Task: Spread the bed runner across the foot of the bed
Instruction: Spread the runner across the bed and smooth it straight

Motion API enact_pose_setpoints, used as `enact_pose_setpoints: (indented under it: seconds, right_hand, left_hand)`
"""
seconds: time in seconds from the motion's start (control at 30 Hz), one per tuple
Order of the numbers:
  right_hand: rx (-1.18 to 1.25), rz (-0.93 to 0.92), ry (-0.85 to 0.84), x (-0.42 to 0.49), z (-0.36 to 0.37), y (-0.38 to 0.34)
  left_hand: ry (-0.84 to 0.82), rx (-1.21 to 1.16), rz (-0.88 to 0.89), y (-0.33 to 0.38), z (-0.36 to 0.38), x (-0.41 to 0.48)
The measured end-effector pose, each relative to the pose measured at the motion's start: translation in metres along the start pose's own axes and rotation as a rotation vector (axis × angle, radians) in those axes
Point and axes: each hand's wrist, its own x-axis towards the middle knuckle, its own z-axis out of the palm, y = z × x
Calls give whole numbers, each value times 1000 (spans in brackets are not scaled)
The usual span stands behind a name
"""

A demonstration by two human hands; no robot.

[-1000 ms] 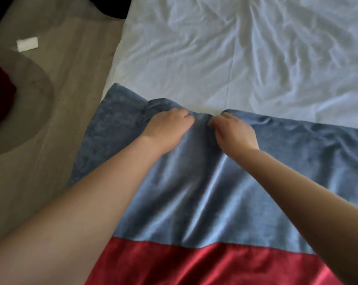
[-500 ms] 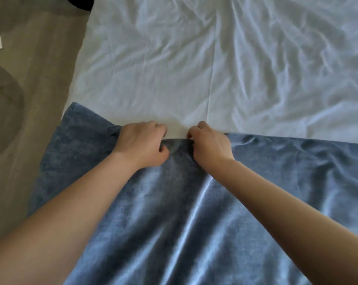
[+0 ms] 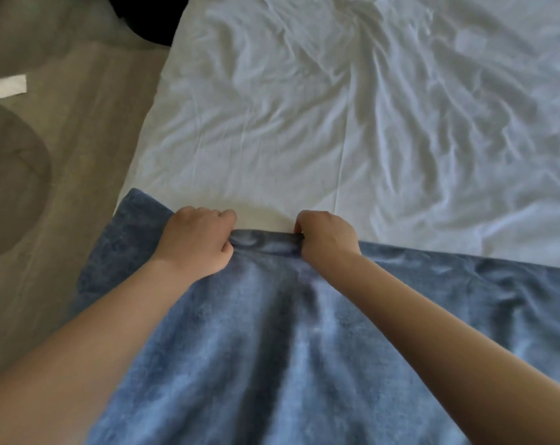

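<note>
The runner (image 3: pixel 304 348) is a soft, plush blue cloth, velvety or towel-like with a short nap that catches the light in streaks, and it covers the whole near part of the bed from about 8 o'clock round to 4 o'clock. Its far edge runs roughly straight across the middle of the view, dipping a bit lower toward 3 o'clock, and its left corner hangs past the edge of the bed at 9 o'clock. Both hands are on that far edge, close to the centre. The left hand (image 3: pixel 196 239) is curled into a fist, its grip clamped on a pinch of the blue edge. The right hand (image 3: pixel 326 237) is closed the same way just beside it, fingers tucked under and thumb on top. Between the two fists the fabric is bunched into a small rolled ridge, and long soft folds fan back from there toward 6 o'clock. Beyond the runner, from 11 to 3 o'clock, is the sheet (image 3: pixel 352 123), white, thin and smooth, pretty badly rumpled with creases all over and one long straight fold line running toward 12. Off at 9 o'clock is the floor (image 3: pixel 79 155), beige and matte like carpet, with a small white rectangular scrap (image 3: pixel 7 86) lying on it at 10 o'clock and a rounded grey shape (image 3: pixel 12 175) below that.
</note>
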Motion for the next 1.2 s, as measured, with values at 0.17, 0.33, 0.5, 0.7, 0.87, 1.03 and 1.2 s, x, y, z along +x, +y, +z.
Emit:
enact_pose_setpoints:
  seconds: [0.17,0.33,0.5,0.7,0.87,1.03,1.2]
  right_hand:
    - [127,0,138,6,12,1]
    - [182,-117,141,13,17,3]
    - [102,-101,130,21,21,12]
    - [109,12,117,30,25,-2]
    - [129,15,75,24,10,-9]
    - [245,-146,177,23,-3,-53]
    - [206,-302,202,30,0,-129]
  left_hand:
    - [16,30,-16,-17,1,13]
    - [-7,-37,-100,-18,8,13]
    - [-8,-46,-129,-24,9,13]
    - [-55,-254,-239,-42,7,8]
    - [-73,-411,-226,-75,6,-8]
    - [-167,-403,-124,-99,7,-20]
    - [-197,-227,-72,-94,3,-26]
